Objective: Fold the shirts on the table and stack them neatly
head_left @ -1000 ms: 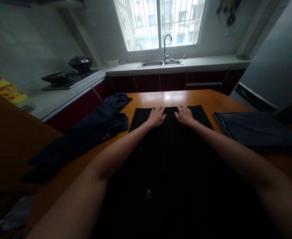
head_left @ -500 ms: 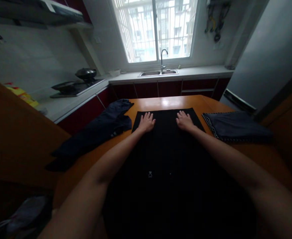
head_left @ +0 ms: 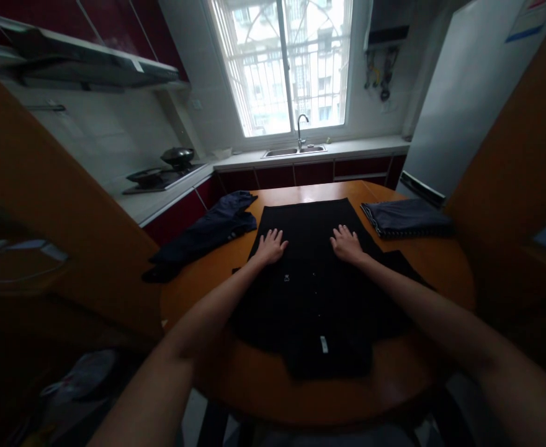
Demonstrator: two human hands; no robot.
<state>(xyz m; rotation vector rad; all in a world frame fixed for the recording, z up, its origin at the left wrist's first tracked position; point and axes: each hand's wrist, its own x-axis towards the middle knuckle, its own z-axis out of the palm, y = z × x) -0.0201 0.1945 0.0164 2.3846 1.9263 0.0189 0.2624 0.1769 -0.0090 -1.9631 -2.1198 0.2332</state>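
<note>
A black polo shirt point(head_left: 306, 248) lies spread on the round wooden table point(head_left: 254, 385), its hem toward the window and its collar with a white label point(head_left: 324, 344) toward me. A small pale logo and a row of tiny buttons show on its front. My left hand point(head_left: 271, 247) rests flat on the left part of the shirt with fingers spread. Across from it, my right hand point(head_left: 346, 244) presses flat on the right part, fingers also apart. Neither hand grips the cloth.
Dark blue clothing point(head_left: 208, 230) lies crumpled at the table's left edge. On the right is a folded grey cloth point(head_left: 407, 217) with a patterned border. Beyond stand a counter with a sink point(head_left: 296, 151), a stove with pans point(head_left: 179, 157) and a fridge point(head_left: 450, 105).
Both hands have slid down the shirt, nearer to me, staying flat. My view has tilted and drawn back, so the collar, label and near table edge now show.
</note>
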